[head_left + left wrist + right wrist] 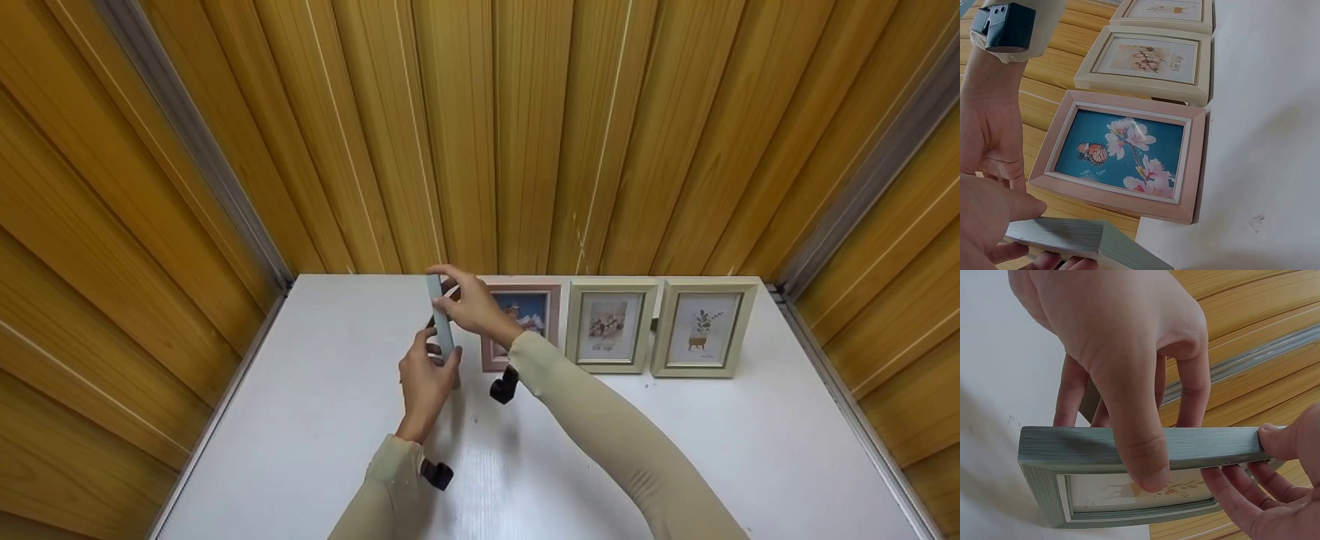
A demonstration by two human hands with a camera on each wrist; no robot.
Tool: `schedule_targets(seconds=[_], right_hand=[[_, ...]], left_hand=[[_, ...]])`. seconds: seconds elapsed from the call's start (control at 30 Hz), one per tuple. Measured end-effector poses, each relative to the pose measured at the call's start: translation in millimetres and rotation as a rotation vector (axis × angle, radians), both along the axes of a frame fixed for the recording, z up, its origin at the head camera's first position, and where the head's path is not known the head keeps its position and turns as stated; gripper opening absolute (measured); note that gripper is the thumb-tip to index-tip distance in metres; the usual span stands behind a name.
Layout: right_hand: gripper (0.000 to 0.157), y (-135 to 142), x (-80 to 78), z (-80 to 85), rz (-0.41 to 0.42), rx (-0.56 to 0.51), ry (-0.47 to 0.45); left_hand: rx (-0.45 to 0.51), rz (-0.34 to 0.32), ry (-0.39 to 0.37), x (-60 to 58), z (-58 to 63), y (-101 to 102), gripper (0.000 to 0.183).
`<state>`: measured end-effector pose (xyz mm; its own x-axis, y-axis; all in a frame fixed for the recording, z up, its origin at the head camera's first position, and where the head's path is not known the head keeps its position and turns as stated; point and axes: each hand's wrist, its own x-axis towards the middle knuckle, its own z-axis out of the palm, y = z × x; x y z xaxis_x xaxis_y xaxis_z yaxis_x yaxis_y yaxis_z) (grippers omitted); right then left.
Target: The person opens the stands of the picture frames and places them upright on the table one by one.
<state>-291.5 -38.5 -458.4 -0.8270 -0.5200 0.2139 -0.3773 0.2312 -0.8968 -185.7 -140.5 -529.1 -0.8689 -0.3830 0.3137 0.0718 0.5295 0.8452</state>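
Both hands hold a grey-green picture frame point(442, 322), seen edge-on in the head view. My right hand point(476, 306) pinches its far, upper end between thumb and fingers. Nearer me, my left hand point(426, 379) grips the other end. In the right wrist view, the left thumb point(1143, 455) crosses the frame's edge onto the picture, and the left fingers lie behind it. A pale plant print point(1120, 489) partly shows under that thumb. Whether the frame touches the table cannot be told.
Right of the hands, a pink frame point(1196, 146) with a butterfly picture stands on the white table point(337, 322). Beside it are two cream frames, one with a flower print point(576, 326), the other with a potted plant print point(742, 330). Wood-patterned walls point(525, 135) enclose the table.
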Motion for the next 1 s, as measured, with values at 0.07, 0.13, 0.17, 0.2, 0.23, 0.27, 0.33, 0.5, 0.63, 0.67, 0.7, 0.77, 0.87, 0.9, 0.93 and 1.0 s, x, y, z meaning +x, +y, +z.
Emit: schedule_targets(seconds=[0.07, 0.13, 0.17, 0.2, 0.23, 0.27, 0.33, 0.5, 0.63, 0.67, 0.7, 0.77, 0.87, 0.9, 0.93, 1.0], right_hand=[[0.051, -0.4, 0.2, -1.0, -0.003, -0.001, 0.005], [0.051, -0.6, 0.8, -1.6, -0.005, -0.004, 0.002], [0.051, -0.7, 1.4, -1.5, -0.004, -0.007, -0.003], [0.052, -0.8, 1.8, -1.4, -0.002, -0.010, -0.009], [0.052, -0.9, 2.1, -1.4, -0.001, -0.012, -0.014], [0.052, -1.0, 2.4, -1.2, 0.000, -0.014, -0.018], [0.052, -1.4, 2.7, -0.9, 0.003, -0.016, -0.021], [0.052, -2.4, 1.6, -2.0, -0.008, -0.002, -0.010], [0.051, -3.1, 1.8, -2.1, -0.016, 0.018, -0.001], [0.051, -3.3, 1.8, -2.1, -0.018, 0.022, 0.001], [0.051, -3.4, 1.8, -2.0, -0.019, 0.025, 0.003], [0.051, -3.8, 2.2, -1.4, -0.021, 0.030, 0.004], [0.052, -4.4, 2.7, -0.6, -0.029, 0.044, 0.009], [0.052, -4.8, 3.1, 0.0, -0.030, 0.049, 0.012], [0.052, -5.3, 3.6, 0.5, -0.031, 0.051, 0.015], [0.053, -6.6, 4.0, 1.0, -0.034, 0.059, 0.031]], left_hand=[[0.005, 0.006, -0.006, 0.0, 0.7, 0.1, 0.046], [0.005, 0.013, -0.015, -0.4, 1.0, 0.0, 0.045], [0.006, 0.017, -0.020, -0.7, 1.3, 0.0, 0.045], [0.006, 0.023, -0.024, -1.0, 1.5, 0.0, 0.045], [0.006, 0.027, -0.028, -1.4, 1.5, 0.0, 0.045], [0.005, 0.030, -0.031, -1.7, 1.4, -0.1, 0.045], [0.006, 0.037, -0.035, -2.5, 1.3, -0.4, 0.045], [0.015, 0.037, -0.034, -2.5, 0.5, -0.9, 0.044], [0.018, 0.039, -0.030, -2.0, 0.3, -1.1, 0.044], [0.017, 0.039, -0.029, -2.1, 0.2, -1.3, 0.044], [0.017, 0.038, -0.025, -2.1, 0.1, -1.5, 0.044], [0.014, 0.036, -0.017, -2.3, -0.1, -2.0, 0.044], [0.007, 0.034, -0.001, -2.0, 0.0, -2.9, 0.043], [0.006, 0.035, 0.004, -1.6, 0.1, -3.3, 0.042], [0.005, 0.035, 0.011, -1.3, 0.2, -3.8, 0.042], [-0.005, 0.040, 0.019, -1.0, 0.2, -5.0, 0.041]])
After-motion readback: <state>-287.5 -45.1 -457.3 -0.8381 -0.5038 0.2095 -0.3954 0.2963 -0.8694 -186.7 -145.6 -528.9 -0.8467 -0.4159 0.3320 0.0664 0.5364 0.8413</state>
